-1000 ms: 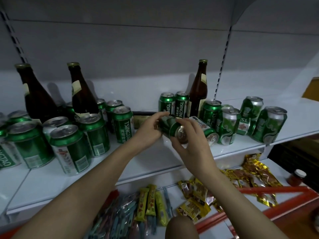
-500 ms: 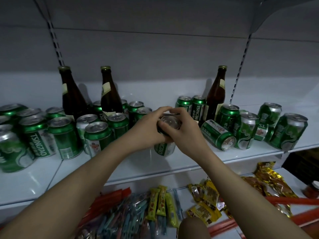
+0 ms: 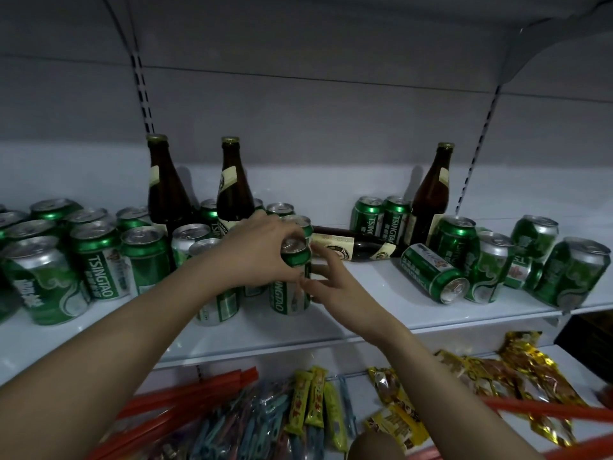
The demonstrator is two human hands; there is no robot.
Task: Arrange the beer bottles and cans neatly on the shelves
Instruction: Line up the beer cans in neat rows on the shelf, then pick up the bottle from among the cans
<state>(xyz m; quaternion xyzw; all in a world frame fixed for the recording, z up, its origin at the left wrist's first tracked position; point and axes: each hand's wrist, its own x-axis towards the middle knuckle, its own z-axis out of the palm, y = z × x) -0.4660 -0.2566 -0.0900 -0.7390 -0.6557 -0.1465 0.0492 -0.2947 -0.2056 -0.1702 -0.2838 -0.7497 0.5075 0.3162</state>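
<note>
A green Tsingtao can point(image 3: 289, 287) stands upright on the white shelf point(image 3: 348, 323), at the right end of the left group of cans. My left hand point(image 3: 262, 257) grips its top rim from the left. My right hand point(image 3: 331, 280) lies just right of the can with spread, relaxed fingers, fingertips close to its side. Several green cans point(image 3: 96, 260) stand to the left, with two brown bottles point(image 3: 166, 187) upright behind them. A brown bottle point(image 3: 358, 247) lies on its side behind my hands. One can point(image 3: 434, 273) lies on its side to the right.
More cans point(image 3: 570, 270) stand crowded at the shelf's right end, beside an upright brown bottle point(image 3: 431, 194). On the lower shelf lie yellow and gold snack packets point(image 3: 497, 370), red straws point(image 3: 185, 393) and coloured clips. Bare shelf shows between the two can groups.
The can went from lying in both hands to standing upright on the shelf beside the left group. My right hand has come off it and opened. The view shifted left.
</note>
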